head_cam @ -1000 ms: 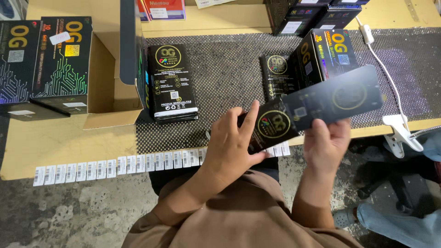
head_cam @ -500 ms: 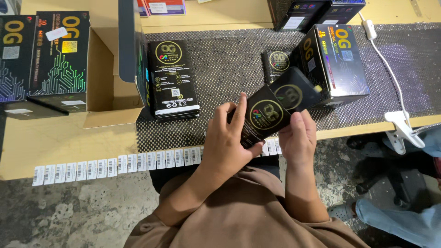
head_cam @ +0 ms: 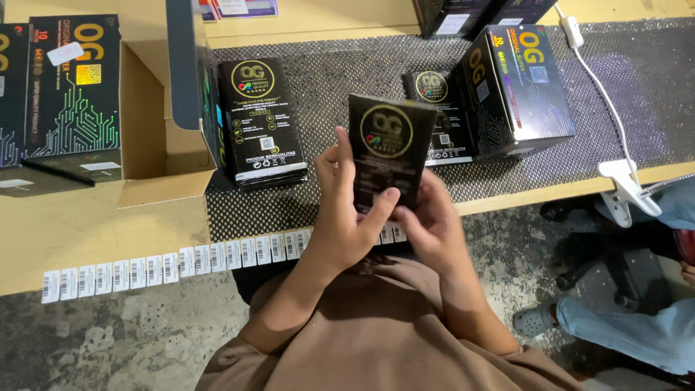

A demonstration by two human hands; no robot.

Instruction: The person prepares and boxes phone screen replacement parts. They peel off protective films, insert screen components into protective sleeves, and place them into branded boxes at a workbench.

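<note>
I hold a flat black packet [head_cam: 389, 145] with a gold round emblem upright over the table's front edge. My left hand [head_cam: 347, 210] grips its left side, thumb across the lower front. My right hand [head_cam: 432, 221] supports its bottom right corner. A stack of the same black packets [head_cam: 262, 123] lies on the dark mesh mat [head_cam: 333, 80] to the left. Another packet [head_cam: 434, 90] lies behind the held one, next to a black carton [head_cam: 517, 87].
An open cardboard box [head_cam: 148, 123] and black cartons [head_cam: 61, 94] stand at the left. A strip of white barcode labels [head_cam: 166, 268] hangs along the table's front edge. A white cable [head_cam: 597, 87] runs to a white clip [head_cam: 626, 192]. Another person's leg and shoe [head_cam: 608, 322] are at the lower right.
The dark sleeve in my right hand is gone from view. The packet has turned upright and both hands have closed on it, nearer the middle.
</note>
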